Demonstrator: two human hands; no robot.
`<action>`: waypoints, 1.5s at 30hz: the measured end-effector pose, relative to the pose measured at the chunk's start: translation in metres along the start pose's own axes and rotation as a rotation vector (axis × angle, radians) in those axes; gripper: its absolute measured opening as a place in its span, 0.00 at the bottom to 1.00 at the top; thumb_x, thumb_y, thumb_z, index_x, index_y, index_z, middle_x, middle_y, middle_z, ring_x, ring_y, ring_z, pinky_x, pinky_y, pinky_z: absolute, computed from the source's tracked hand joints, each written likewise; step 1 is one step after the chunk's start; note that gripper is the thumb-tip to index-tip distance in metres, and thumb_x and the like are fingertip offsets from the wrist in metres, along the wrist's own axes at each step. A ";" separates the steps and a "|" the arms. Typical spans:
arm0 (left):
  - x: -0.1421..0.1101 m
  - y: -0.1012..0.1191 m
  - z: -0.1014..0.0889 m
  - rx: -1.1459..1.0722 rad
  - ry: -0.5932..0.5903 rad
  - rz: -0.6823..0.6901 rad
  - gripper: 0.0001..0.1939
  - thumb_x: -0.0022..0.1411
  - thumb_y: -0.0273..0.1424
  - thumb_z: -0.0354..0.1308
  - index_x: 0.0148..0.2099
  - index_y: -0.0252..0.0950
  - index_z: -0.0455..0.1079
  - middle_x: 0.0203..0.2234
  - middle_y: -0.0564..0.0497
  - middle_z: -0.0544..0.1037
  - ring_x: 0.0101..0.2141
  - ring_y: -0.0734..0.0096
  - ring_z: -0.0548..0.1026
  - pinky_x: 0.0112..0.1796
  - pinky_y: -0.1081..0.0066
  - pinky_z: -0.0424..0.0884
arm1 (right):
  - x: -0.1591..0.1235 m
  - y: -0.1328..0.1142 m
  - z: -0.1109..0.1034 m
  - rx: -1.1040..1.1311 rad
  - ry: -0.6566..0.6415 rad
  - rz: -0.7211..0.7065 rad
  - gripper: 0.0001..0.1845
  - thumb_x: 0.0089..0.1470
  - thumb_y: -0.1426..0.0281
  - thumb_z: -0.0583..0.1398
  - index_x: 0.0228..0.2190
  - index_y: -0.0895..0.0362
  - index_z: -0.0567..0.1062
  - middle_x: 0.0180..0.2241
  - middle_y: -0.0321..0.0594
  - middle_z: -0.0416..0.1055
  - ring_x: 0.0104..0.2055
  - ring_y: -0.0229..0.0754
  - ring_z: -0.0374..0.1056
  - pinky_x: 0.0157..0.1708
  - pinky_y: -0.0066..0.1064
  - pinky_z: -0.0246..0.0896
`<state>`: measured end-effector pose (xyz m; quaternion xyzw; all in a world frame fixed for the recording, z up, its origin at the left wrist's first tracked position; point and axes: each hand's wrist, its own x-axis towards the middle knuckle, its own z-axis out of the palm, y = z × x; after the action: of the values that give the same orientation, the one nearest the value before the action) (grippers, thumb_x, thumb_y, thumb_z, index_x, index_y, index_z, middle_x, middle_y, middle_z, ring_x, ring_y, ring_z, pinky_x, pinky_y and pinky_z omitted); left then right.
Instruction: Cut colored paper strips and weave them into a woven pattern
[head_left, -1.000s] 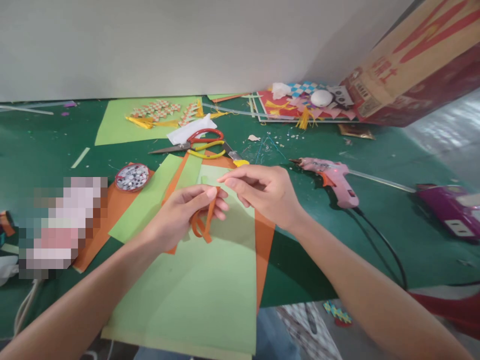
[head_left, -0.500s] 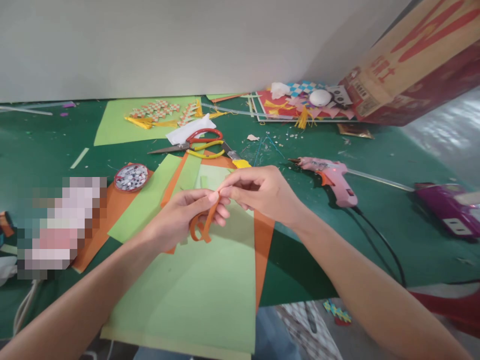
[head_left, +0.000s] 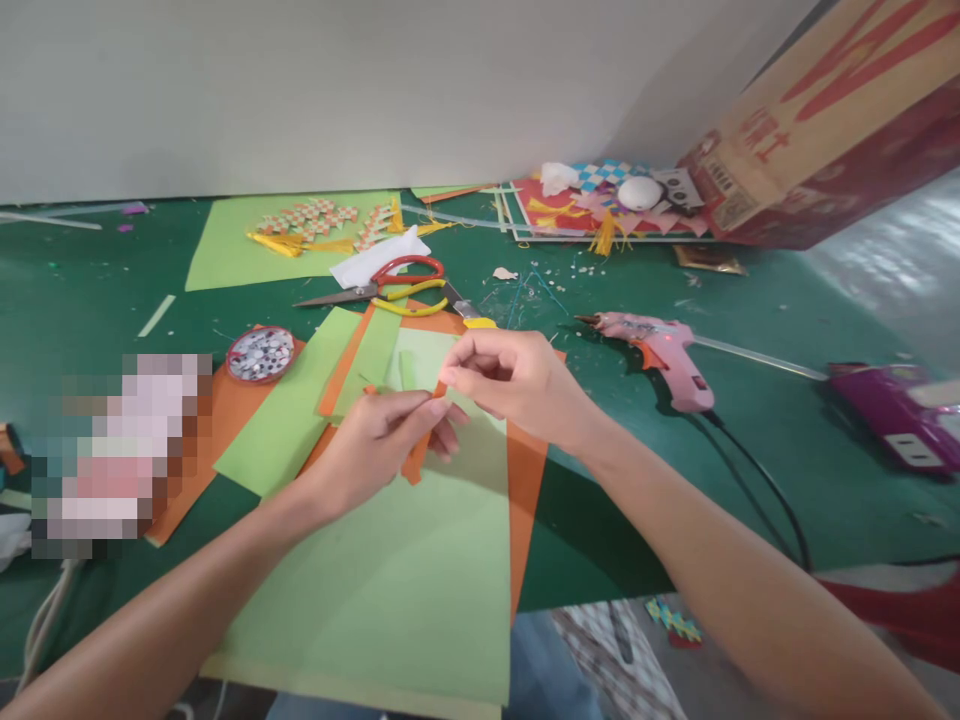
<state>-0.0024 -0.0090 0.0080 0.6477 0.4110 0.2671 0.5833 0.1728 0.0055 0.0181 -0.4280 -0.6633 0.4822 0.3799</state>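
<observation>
Between my hands is a narrow orange paper strip (head_left: 417, 462). My left hand (head_left: 381, 432) is closed on it, thumb pressed against the fingers, and one end hangs below them. The fingertips of my right hand (head_left: 501, 378) pinch the strip's upper end just above my left thumb. Both hands are over a large light green paper sheet (head_left: 390, 580). Orange paper (head_left: 528, 480) shows from under its right side. Beyond my hands lie scissors (head_left: 409, 290) with one red and one yellow handle, and the yellow end of a cutter (head_left: 478, 322), partly hidden by my right hand.
A pink glue gun (head_left: 664, 350) with a cord lies at the right, near a purple power strip (head_left: 892, 410). To the left stands a round dish of googly eyes (head_left: 261, 355). Woven paper pieces with tassels (head_left: 315, 225) are at the back, and a paper bag (head_left: 817, 140) stands back right.
My left hand has turned over the strip and moved slightly left and down, hiding the loop that hung there. The right fingertips now stand a little apart from the left thumb.
</observation>
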 end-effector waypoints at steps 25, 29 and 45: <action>-0.002 0.002 0.003 0.108 -0.066 -0.064 0.21 0.68 0.43 0.41 0.27 0.37 0.61 0.21 0.51 0.75 0.22 0.75 0.70 0.23 0.76 0.69 | -0.002 0.007 0.003 0.003 0.053 0.014 0.07 0.51 0.68 0.61 0.26 0.59 0.70 0.18 0.29 0.59 0.18 0.28 0.49 0.17 0.25 0.44; -0.003 0.001 0.004 0.124 -0.067 -0.069 0.21 0.68 0.42 0.42 0.27 0.37 0.61 0.21 0.51 0.75 0.23 0.74 0.70 0.24 0.76 0.69 | -0.001 0.005 0.002 0.016 0.076 0.002 0.07 0.51 0.69 0.61 0.25 0.59 0.70 0.17 0.28 0.59 0.18 0.28 0.50 0.17 0.25 0.45; -0.003 0.000 0.004 0.161 -0.087 -0.045 0.22 0.69 0.37 0.41 0.24 0.37 0.61 0.19 0.52 0.73 0.22 0.75 0.68 0.27 0.75 0.69 | 0.003 0.005 -0.001 0.049 0.172 -0.004 0.08 0.50 0.67 0.61 0.25 0.59 0.70 0.17 0.29 0.59 0.18 0.29 0.50 0.17 0.26 0.45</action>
<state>-0.0009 -0.0140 0.0078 0.6940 0.4201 0.1916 0.5524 0.1741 0.0097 0.0138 -0.4572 -0.6171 0.4588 0.4468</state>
